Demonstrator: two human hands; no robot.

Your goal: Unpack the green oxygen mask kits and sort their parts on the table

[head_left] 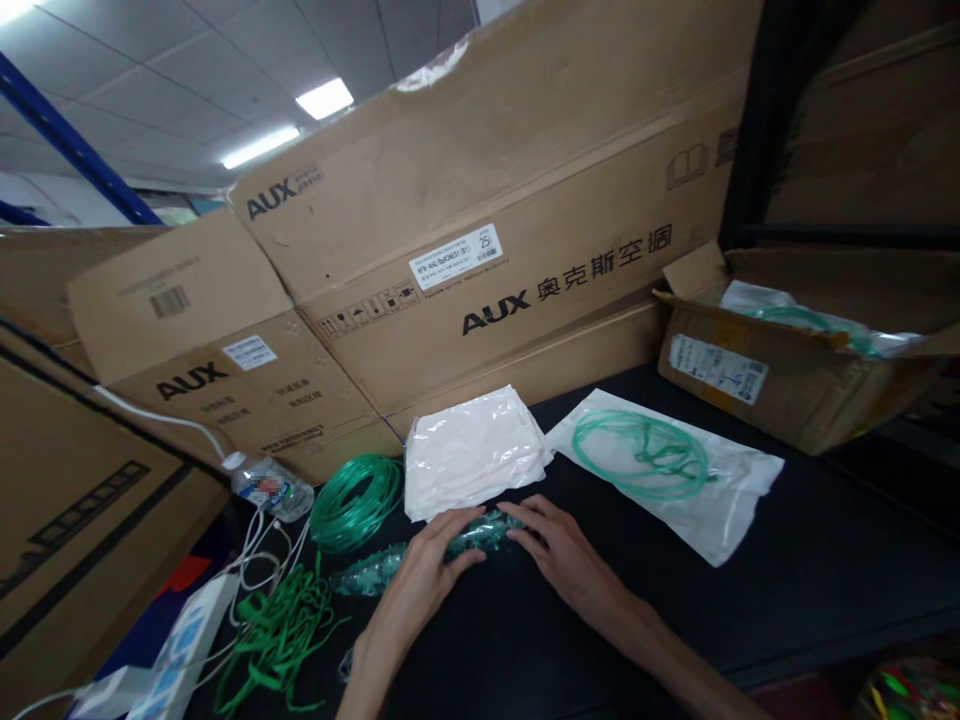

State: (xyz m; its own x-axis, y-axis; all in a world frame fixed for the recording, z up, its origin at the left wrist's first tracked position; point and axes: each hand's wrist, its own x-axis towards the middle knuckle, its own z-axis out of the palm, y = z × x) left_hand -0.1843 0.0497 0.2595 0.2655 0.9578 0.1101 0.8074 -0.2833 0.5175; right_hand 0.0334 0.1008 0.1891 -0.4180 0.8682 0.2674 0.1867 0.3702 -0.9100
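Handling a clear bag of green bits at the black counter, the person looks, to my eye, partway through the work. Over to the right, one white pouch already has a ring of green tube with it (inside or on top, I can't settle which from here). Farther right, a carton holds more green tubing among plastic. As for what seems left, a white stack lies flat beyond the hands, a green coil sits loose, and a tangle of green straps spreads beside the power strip, in no wrapping that I can see.

The bag itself lies long and slightly slanted on the counter, just on the near side of the stack. It passes under the left hand, which grips it, fingers along the far edge and thumb at the near one; its left end pokes out past that hand toward the straps. The right hand has bent fingertips touching the right end, though whether they pinch or merely steady it, I can't tell.
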